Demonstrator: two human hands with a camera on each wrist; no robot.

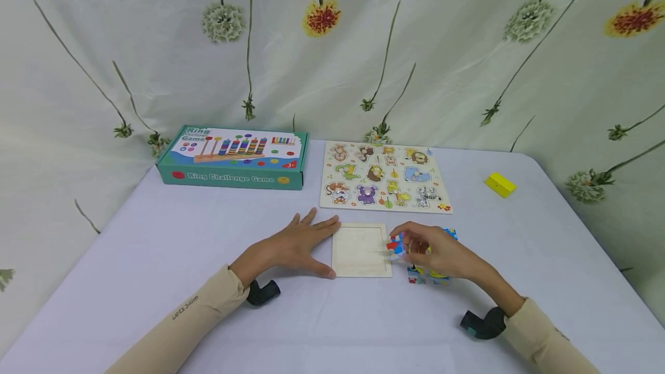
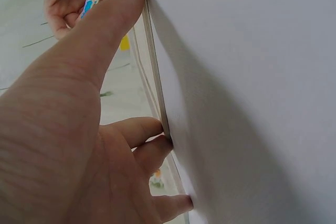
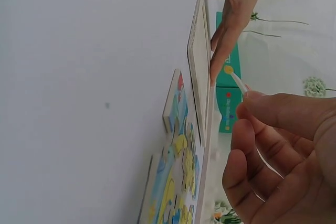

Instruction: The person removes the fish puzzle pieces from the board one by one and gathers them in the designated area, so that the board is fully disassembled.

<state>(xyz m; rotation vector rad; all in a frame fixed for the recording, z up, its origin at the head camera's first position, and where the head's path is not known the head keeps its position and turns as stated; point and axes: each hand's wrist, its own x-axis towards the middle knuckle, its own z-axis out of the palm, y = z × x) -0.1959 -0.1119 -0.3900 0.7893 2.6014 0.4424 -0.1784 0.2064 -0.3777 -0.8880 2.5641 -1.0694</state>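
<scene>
A square, pale wooden puzzle tray point(image 1: 362, 251) lies flat on the table with its bare inner panel showing. My left hand point(image 1: 296, 247) is spread at the tray's left side; its thumb and fingertips touch the edge. Above the tray's right edge, my right hand point(image 1: 440, 251) pinches a small, colourful puzzle piece point(image 1: 395, 246) between thumb and fingers. In the right wrist view that piece point(image 3: 240, 83) appears nearly edge-on. Several loose puzzle pieces point(image 1: 415, 276), blue and yellow, lie right of the tray, partly hidden under my right hand.
Behind the tray lies an animal peg puzzle board point(image 1: 384, 178). At the back left is a green Ring Challenge Game box point(image 1: 234, 157). A yellow block point(image 1: 500, 184) sits at the back right. White cloth point(image 1: 332, 328) covers the table, and a flowered curtain point(image 1: 447, 74) hangs behind.
</scene>
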